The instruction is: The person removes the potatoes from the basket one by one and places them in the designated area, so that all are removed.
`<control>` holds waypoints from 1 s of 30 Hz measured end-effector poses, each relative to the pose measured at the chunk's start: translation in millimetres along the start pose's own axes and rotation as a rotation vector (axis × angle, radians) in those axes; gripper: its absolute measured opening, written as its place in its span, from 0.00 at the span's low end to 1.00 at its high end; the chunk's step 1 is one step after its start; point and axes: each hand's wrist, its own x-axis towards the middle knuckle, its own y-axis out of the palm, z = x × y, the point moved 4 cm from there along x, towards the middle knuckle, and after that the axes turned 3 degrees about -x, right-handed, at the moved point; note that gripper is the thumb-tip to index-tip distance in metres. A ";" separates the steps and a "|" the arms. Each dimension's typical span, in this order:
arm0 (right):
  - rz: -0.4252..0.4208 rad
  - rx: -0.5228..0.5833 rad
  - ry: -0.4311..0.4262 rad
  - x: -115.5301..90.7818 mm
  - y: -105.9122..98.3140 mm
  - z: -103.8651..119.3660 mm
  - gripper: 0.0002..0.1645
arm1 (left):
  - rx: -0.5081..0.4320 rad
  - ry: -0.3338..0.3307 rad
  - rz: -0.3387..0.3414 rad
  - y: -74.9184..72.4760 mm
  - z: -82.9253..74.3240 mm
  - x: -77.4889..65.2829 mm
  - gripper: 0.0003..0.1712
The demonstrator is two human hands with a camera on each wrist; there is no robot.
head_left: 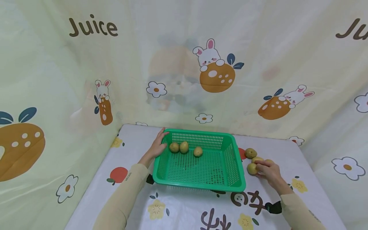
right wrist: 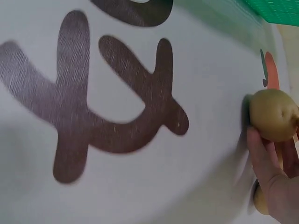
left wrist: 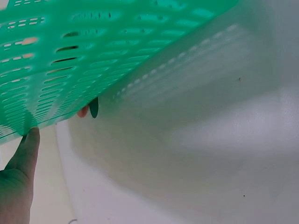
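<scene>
A: What's the room like?
B: Pale curtain [head_left: 161, 19] on three sides, hanging in soft folds, printed with rabbits [head_left: 207, 57], orange fruit [head_left: 217, 81] and "Juice" lettering [head_left: 95, 27].
A: And the surface?
B: A white cloth [head_left: 179, 204] with a dull sheen, patterned with yellow flowers [head_left: 156, 209], red fruit [head_left: 118, 175] and thick brown characters [right wrist: 73, 93].
A: What stands on it?
B: A green basket [head_left: 198, 186] near the middle, its shadow falling on the cloth, three potatoes [head_left: 184, 147] inside towards the far left.
A: The hands?
B: The left hand [head_left: 157, 147] rests on the basket's left rim, fingers fairly straight. The right hand [head_left: 271, 172] pinches a potato [right wrist: 273, 115] outside the basket's right side, with other potatoes [head_left: 250, 153] close by on the cloth.
</scene>
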 end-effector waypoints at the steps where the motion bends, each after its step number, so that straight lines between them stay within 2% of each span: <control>1: 0.006 -0.014 -0.002 -0.4 -1.0 0.9 0.27 | -0.002 0.001 0.000 0.2 -0.4 0.0 0.36; 7: 0.049 -0.034 0.010 2.7 -11.3 11.5 0.30 | 0.002 0.003 -0.003 0.4 -2.1 -0.3 0.36; 15: 0.098 -0.074 0.029 8.2 -14.6 49.1 0.34 | -0.011 0.006 -0.006 -0.2 -4.0 -1.5 0.36; 18: 0.132 -0.038 0.036 9.5 -9.2 65.0 0.35 | -0.013 0.005 -0.004 -0.1 -4.4 -2.0 0.36; 23: 0.190 -0.015 -0.008 10.4 4.8 92.1 0.34 | -0.017 0.008 -0.005 -0.1 -3.3 -1.8 0.36; 30: 0.230 0.117 -0.024 12.9 31.5 122.3 0.34 | -0.026 0.013 -0.008 -0.5 -3.9 -1.9 0.36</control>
